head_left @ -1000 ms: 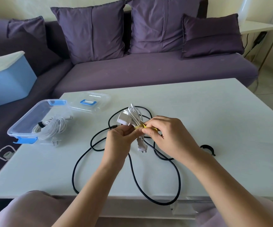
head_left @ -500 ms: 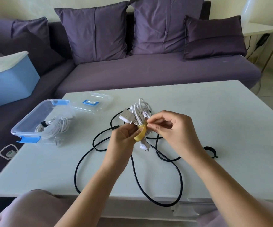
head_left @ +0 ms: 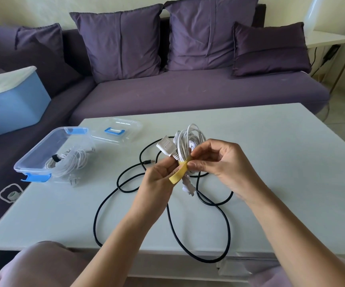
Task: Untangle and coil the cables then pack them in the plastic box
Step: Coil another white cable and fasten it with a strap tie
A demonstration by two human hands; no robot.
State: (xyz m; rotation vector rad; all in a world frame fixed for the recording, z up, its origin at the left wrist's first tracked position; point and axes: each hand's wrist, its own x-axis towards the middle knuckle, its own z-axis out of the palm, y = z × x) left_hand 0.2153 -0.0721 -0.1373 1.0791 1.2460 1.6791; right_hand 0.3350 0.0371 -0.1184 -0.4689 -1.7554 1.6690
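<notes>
A coiled white cable [head_left: 188,143] with a white plug is held above the table by my left hand [head_left: 159,183]. A yellow strap [head_left: 179,172] wraps its middle; my right hand [head_left: 223,166] pinches the strap's upper end against the coil while the loose end hangs over my left fingers. A long black cable [head_left: 188,235] lies uncoiled in loops on the white table [head_left: 281,162] beneath both hands. The clear plastic box [head_left: 41,154] with blue clips sits at the left and holds another coiled white cable [head_left: 68,162] bound by a black strap.
The box's clear lid [head_left: 117,131] with a blue handle lies behind the box. A purple sofa [head_left: 188,90] with cushions stands behind the table. A blue bin [head_left: 12,106] rests on the sofa at the left. A side table [head_left: 329,39] stands at the far right.
Both hands lifted the white coil a little. The yellow strap, first hidden between the fingers, now wraps the coil with its end hanging free.
</notes>
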